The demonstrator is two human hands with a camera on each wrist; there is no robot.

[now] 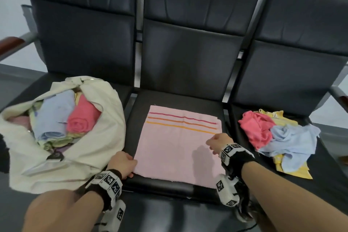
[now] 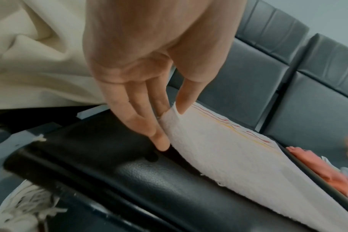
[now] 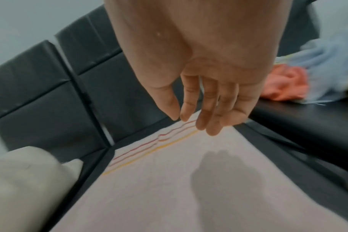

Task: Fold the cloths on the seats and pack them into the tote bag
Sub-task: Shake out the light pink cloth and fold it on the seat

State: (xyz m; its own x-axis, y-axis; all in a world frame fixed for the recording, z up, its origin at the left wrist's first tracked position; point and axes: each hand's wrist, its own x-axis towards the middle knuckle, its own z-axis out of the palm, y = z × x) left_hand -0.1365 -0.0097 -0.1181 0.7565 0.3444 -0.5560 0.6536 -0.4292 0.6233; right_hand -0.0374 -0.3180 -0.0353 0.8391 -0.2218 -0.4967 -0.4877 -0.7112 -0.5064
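1. Already your pink cloth [image 1: 177,145] lay flat on the bench's middle seat [image 1: 165,186], reaching its front edge.
2. Your left hand [image 1: 122,164] pinched the cloth's left edge between thumb and fingers [image 2: 149,119].
3. Your right hand [image 1: 216,143] hovered near the right edge, fingers loose, holding nothing.
4. It looked soft and light; take it by the corners.
5. The tote bag [image 1: 98,137] sat on the left seat, the unfolded cloths [image 1: 276,135] on the right.

Three black seats fill the frame. A pink striped cloth [image 1: 178,145] lies flat at centre, the left hand [image 1: 123,164] at its lower left edge, the right hand [image 1: 218,141] over its right side. A cream tote bag [image 1: 90,152] stuffed with cloths sits left; loose cloths [image 1: 276,137] are piled right.
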